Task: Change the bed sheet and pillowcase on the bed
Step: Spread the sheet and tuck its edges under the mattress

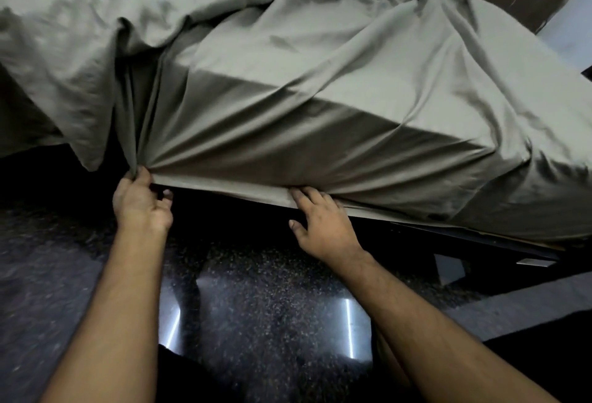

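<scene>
Olive bed sheet [288,88] draped over mattress, hem at 6 o'clock. Left hand [141,200] pinching bunched hem; right hand [320,223] flat, fingers pressing hem under. Risk: uneven pull pops the 3 o'clock corner [512,159] loose, leaves slack bunched at 10 o'clock.
</scene>
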`<move>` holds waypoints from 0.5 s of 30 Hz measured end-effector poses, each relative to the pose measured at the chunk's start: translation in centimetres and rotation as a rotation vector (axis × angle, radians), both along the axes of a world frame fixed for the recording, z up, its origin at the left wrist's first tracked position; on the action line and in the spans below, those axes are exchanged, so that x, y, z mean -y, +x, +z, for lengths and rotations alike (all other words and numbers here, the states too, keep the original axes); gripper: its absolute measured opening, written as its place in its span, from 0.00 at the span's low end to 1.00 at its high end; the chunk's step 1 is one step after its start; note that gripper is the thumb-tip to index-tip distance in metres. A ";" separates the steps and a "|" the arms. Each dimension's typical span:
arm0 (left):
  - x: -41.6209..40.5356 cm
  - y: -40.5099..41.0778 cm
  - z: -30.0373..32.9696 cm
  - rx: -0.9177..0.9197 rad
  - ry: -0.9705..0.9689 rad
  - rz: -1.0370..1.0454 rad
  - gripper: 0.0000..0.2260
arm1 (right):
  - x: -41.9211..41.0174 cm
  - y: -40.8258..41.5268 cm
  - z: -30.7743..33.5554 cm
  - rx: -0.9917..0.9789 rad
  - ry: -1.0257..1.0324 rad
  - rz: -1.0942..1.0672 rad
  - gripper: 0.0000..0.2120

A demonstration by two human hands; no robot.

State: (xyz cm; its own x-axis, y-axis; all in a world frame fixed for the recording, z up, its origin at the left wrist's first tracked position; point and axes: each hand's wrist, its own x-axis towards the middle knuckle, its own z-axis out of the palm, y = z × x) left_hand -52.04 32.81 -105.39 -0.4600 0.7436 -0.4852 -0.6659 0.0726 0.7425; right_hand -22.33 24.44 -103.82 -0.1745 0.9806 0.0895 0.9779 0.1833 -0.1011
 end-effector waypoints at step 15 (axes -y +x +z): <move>-1.8 -1.4 0.5 0.117 0.095 0.299 0.09 | 0.3 1.6 -0.8 0.055 0.171 0.085 0.26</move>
